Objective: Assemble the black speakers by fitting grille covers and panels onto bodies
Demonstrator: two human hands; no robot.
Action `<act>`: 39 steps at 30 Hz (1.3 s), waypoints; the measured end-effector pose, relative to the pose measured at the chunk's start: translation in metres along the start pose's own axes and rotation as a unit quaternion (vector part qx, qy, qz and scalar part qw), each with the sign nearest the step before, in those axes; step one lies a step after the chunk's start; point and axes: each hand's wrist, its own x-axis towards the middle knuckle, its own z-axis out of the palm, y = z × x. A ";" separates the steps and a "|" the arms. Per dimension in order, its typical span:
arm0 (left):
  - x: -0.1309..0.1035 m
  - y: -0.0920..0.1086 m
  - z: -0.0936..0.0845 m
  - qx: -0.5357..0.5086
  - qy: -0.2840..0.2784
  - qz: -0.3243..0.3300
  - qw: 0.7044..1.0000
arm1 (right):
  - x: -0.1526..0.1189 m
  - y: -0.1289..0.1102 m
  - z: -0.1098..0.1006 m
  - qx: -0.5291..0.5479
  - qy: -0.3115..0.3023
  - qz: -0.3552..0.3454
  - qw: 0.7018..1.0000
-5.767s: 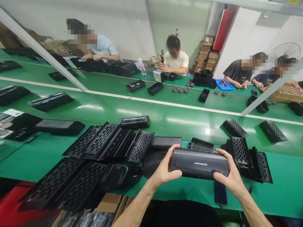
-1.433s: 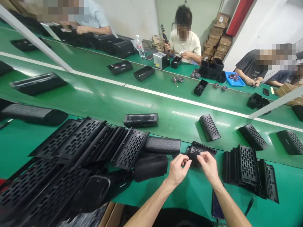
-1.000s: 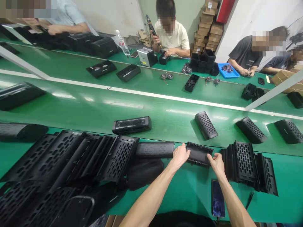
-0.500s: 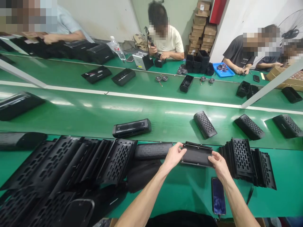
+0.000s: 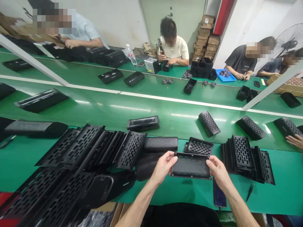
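A black rectangular panel point(image 5: 190, 166) with a raised rim and small tabs is held up over the green bench, its inner face toward me. My left hand point(image 5: 165, 165) pinches its left end, and my right hand point(image 5: 216, 169) grips the right end. Just behind it lies a black slotted grille point(image 5: 200, 147). More slotted grilles point(image 5: 241, 153) stand stacked to the right of my right hand. On the left is a large pile of similar grilles point(image 5: 131, 148). A black speaker-like body point(image 5: 161, 144) rests behind my left hand.
A phone point(image 5: 219, 196) lies partly under my right forearm, with a black pen-like tool point(image 5: 249, 192) to its right. Beyond the bench, a green conveyor point(image 5: 175, 126) carries black housings. Several people sit opposite; another person's hand point(image 5: 295, 141) touches a housing at right.
Both hands have brought the panel nearer and lower, away from the grille behind, and its inner face shows more fully. The view has shifted left, and a person's hand has appeared at the right edge.
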 end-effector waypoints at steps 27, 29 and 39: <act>-0.047 -0.006 -0.008 -0.217 0.007 -0.003 0.976 | -0.026 -0.001 0.012 -0.011 -0.013 -0.006 1.000; -0.047 -0.008 -0.008 -0.217 0.008 0.003 0.976 | -0.025 0.000 0.013 -0.008 -0.011 -0.006 1.000; -0.044 -0.016 -0.012 -0.218 0.004 0.020 0.976 | -0.016 -0.001 0.018 -0.011 0.013 -0.005 1.000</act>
